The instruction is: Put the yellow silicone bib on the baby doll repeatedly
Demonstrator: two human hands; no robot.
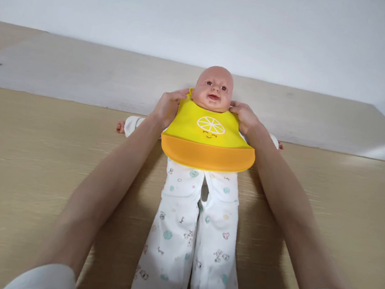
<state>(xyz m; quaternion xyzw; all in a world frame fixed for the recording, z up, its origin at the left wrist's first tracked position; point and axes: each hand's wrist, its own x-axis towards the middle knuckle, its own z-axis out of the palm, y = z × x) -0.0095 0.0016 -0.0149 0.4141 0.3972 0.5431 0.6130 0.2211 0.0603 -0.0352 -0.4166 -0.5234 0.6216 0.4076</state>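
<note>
A bald baby doll (pixel 215 84) lies on its back, its head away from me. Over its chest is a yellow bib (pixel 194 128) with a white citrus slice, a smiling face and an orange pocket along the bottom. My left hand (pixel 169 107) is closed on the bib's neck strap, beside the doll's neck. On the other side, my right hand (pixel 246 117) has its fingers closed at the bib's upper edge by the neck; the strap there is hidden. White printed trousers (pixel 178 235) cover the doll's legs, which point toward me.
The doll lies on a light wooden surface (pixel 35 182). A paler board or strip (pixel 92 73) runs behind it, up to a white wall (pixel 193 14). Its small arms stretch out to both sides, with one doll hand (pixel 120 127) showing past my left wrist.
</note>
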